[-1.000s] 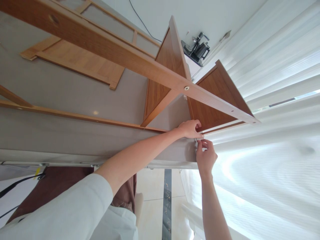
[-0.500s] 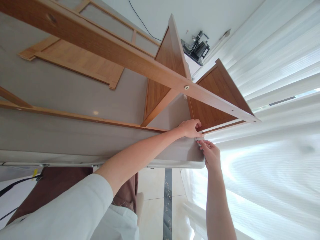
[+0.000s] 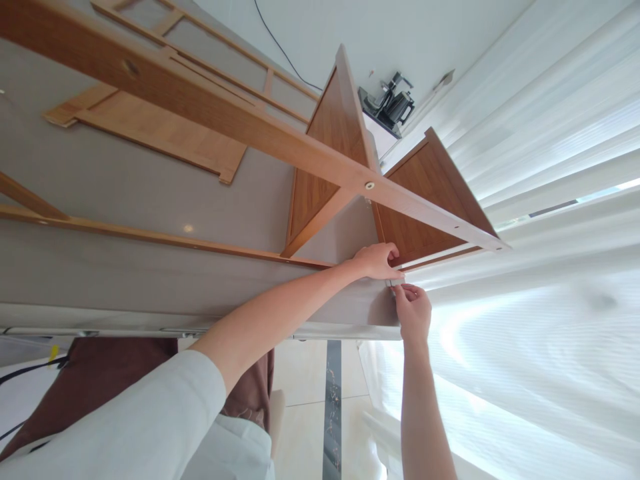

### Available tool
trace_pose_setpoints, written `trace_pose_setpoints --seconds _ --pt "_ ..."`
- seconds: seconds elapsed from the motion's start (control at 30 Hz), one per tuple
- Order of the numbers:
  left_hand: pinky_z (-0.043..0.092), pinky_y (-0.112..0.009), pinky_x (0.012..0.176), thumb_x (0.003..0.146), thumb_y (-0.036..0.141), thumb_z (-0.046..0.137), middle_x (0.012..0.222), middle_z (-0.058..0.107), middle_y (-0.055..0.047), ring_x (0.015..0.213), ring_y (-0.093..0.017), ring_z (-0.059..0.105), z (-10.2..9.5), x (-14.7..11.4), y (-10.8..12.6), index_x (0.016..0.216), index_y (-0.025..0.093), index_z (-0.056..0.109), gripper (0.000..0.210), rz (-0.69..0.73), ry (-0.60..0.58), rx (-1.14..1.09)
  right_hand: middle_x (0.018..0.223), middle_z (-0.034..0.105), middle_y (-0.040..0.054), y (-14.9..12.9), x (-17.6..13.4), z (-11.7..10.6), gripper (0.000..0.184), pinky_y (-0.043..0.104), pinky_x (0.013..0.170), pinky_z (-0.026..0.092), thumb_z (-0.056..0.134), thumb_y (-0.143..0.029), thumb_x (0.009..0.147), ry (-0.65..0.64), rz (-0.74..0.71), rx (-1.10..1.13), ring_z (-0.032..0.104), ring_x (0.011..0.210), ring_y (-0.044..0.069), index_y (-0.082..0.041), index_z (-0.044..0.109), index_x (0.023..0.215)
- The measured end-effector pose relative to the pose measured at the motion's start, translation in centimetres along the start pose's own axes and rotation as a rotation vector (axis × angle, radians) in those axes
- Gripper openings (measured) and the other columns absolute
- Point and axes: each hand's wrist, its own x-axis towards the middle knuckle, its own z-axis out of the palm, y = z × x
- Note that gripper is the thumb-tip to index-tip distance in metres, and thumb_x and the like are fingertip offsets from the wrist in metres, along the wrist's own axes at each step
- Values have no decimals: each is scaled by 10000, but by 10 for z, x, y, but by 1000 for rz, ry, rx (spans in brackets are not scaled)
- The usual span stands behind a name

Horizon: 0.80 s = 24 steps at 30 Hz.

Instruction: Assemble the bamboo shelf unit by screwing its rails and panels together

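Note:
A wooden shelf frame [image 3: 280, 139] lies on its side on the grey tabletop [image 3: 240, 193], its long rails running left to right. Two brown shelf panels stand up between the rails: an inner panel [image 3: 333, 123] and an end panel [image 3: 425, 220]. My left hand [image 3: 376, 260] is closed around the near rail [image 3: 225, 249] at its right end, by the end panel's lower corner. Just below it, my right hand [image 3: 414, 310] pinches at the rail's end. A thin dark line shows by its fingertips, but what they hold is too small to name.
A loose wooden panel [image 3: 160, 130] and a ladder-like wooden frame [image 3: 265, 83] lie farther back on the table. Beyond the table's far side stands a black kettle [image 3: 400, 107] on a small stand. White curtains [image 3: 540, 313] hang close on the right.
My right hand has shifted slightly left and down, its fingers drawn closer together. My left hand keeps its place on the rail. The whole view has moved a little.

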Motion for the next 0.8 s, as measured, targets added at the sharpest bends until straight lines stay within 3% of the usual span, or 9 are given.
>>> trace_pose_setpoints --seconds 0.13,0.37,0.8 --pt "512 -291 873 712 529 766 1221 681 -1 1078 -194 656 0 0 0 1127 235 560 548 4 3 -7 890 747 81 -5 -17 4 328 345 744 485 624 -504 836 104 -111 -106 672 738 207 -208 590 972" --pt "509 -295 890 719 515 763 1230 679 -1 1088 -197 656 0 0 0 1127 236 558 535 -1 -5 -7 934 714 93 -10 -24 5 337 328 718 495 511 -513 900 100 -288 -203 663 793 209 -207 582 1021" --pt "512 -288 886 715 518 762 1231 675 3 1085 -192 654 1 1 -2 1122 240 554 535 2 -8 -14 957 710 90 -3 -23 7 369 310 707 497 457 -522 946 120 -358 -251 652 785 193 -201 589 1072"
